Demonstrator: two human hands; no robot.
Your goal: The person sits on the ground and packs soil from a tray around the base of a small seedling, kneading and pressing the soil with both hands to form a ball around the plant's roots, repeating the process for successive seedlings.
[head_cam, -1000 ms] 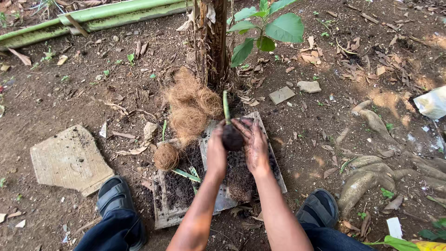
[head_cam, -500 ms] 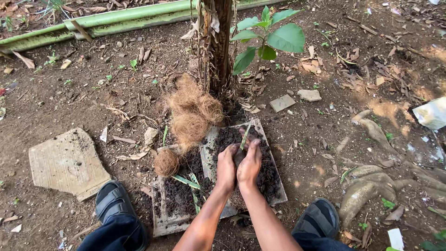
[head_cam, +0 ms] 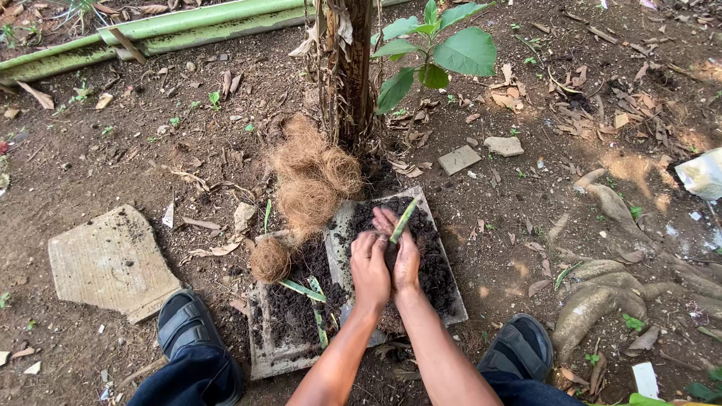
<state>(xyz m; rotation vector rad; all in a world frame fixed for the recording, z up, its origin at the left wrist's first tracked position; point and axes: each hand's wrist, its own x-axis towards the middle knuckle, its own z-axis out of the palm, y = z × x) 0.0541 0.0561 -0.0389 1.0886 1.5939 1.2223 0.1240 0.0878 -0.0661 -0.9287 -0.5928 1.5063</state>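
While a slim, rough tree trunk [head_cam: 352, 68] rises from bare brown earth with shaggy tan coconut fibre clumps [head_cam: 310, 180] at its foot, two flat grey concrete slabs [head_cam: 274, 353] heaped with crumbly dark soil [head_cam: 432, 259] lie between the person's sandalled feet. Over the soil, the left hand [head_cam: 370, 269] and right hand [head_cam: 406, 259] press together, cupped around a narrow green cutting [head_cam: 402, 222]; only its upper stem shows, its base hidden between the palms.
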